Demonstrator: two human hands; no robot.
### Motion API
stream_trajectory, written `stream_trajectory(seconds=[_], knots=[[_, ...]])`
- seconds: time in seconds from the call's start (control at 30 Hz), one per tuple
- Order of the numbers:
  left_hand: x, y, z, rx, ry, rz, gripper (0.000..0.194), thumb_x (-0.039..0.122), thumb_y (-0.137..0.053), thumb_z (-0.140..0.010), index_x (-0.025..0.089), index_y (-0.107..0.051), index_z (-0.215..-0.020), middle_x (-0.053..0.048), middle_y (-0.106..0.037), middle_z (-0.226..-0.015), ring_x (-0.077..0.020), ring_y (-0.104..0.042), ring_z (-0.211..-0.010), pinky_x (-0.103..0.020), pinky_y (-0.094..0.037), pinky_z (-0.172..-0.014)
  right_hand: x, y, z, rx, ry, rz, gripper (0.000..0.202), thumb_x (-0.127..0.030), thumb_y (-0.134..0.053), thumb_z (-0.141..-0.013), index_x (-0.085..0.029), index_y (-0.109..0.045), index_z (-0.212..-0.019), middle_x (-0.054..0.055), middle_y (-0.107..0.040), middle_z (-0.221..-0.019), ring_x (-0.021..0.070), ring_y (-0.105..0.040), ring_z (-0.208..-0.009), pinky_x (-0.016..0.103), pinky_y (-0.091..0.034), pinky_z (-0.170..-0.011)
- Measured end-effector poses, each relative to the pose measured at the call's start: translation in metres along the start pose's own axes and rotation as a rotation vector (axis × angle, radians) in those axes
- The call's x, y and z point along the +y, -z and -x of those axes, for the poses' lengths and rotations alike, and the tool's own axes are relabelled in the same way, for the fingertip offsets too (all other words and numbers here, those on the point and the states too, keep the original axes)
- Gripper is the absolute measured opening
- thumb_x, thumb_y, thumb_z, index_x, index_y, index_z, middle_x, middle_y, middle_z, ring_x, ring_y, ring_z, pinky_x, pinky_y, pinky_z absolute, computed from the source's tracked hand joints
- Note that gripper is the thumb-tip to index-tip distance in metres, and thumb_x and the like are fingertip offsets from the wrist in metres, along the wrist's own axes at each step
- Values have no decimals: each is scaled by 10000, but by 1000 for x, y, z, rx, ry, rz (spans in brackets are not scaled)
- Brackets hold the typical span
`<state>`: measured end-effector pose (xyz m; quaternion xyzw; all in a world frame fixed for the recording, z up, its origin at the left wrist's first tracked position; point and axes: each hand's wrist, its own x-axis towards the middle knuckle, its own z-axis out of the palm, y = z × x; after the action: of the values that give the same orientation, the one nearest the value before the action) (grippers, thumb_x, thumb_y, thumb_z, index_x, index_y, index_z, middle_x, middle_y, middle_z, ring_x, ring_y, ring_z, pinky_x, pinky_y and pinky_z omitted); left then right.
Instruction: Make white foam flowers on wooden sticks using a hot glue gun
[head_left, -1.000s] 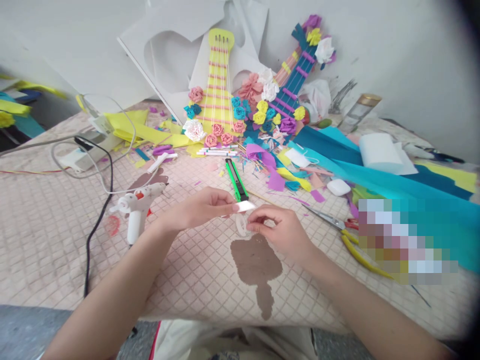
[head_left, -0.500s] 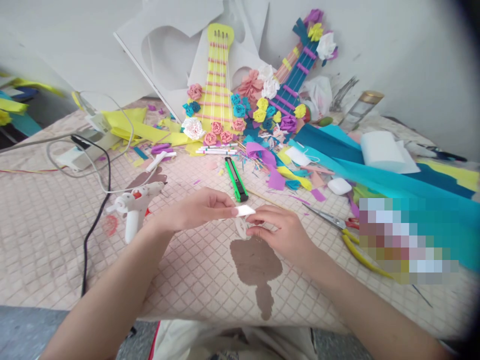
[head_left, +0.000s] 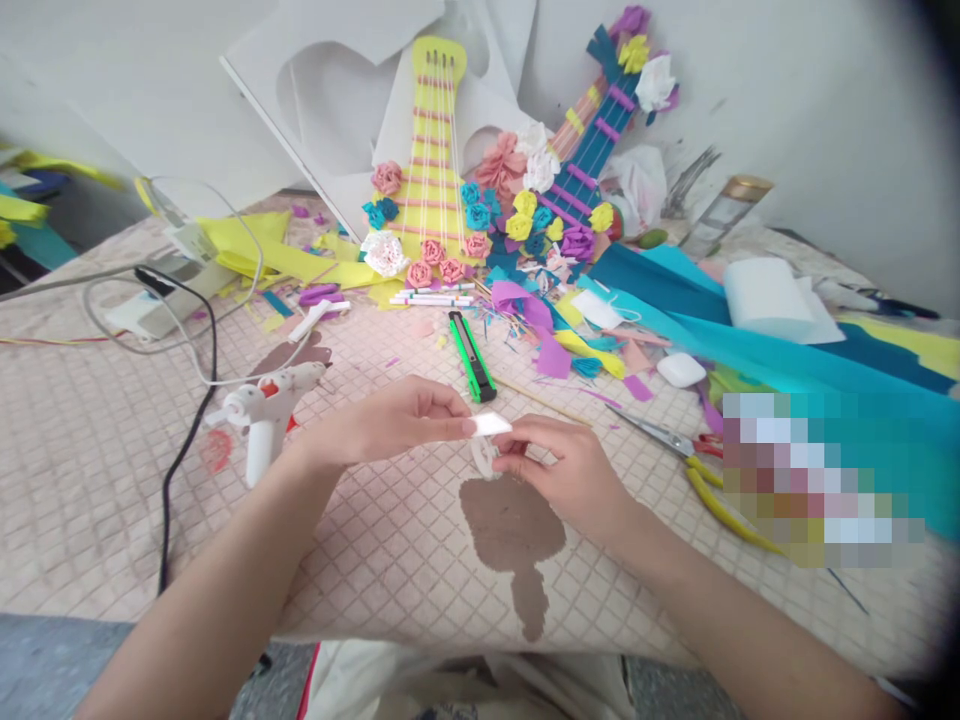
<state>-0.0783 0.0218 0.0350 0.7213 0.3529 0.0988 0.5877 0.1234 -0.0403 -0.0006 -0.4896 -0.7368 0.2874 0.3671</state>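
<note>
Table (head_left: 375, 580): is showing beige with a brownish diamond grid, brown patches interrupting it. Flat piece (head_left: 489, 426), six o'clock near the centre: is appearing plain white. Cutter (head_left: 472, 358), centre: is pairing bright green with black. Glue gun (head_left: 259, 450), between eight and nine: is bearing white with orange-red. Guitar craft (head_left: 431, 215), between eleven and twelve: is combining yellow, pink crossbars and white strings. Second guitar craft (head_left: 598, 152), one o'clock: is setting purple crossbars on dark blue. Sheet (head_left: 832, 385), three o'clock: is displaying turquoise. Curved handle (head_left: 726, 515), four o'clock: is presenting yellow.
</note>
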Motion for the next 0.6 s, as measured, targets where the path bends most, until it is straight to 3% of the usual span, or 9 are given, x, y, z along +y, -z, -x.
stream_trajectory(seconds=[0.17, 0.37, 0.6], knots=[[2, 1, 0, -4, 6, 10, 242, 373, -545, -803, 143, -617, -775, 46, -431, -602, -66, -338, -542, -183, -268, -494, 0, -2, 2, 5, 53, -73, 140, -102, -635, -736, -200, -643, -637, -9, -663, -675, 119, -619, -641, 237, -490, -639], [4, 1, 1, -9, 13, 14, 245, 378, -542, -804, 145, -613, -776, 50, -398, -580, -64, -309, -523, -181, -243, -473, 3, -5, 3, 65, 44, -38, 110, -158, -712, -679, -211, -668, -766, -13, -667, -673, 120, -616, -596, 240, -510, -608], [7, 1, 2, -11, 12, 20, 231, 369, -545, -797, 154, -617, -755, 50, -416, -581, -64, -317, -521, -179, -255, -471, 3, -7, 6, 63, 65, 7, 51, -180, -664, -736, -230, -670, -735, -13, -686, -698, 131, -639, -633, 252, -518, -629]])
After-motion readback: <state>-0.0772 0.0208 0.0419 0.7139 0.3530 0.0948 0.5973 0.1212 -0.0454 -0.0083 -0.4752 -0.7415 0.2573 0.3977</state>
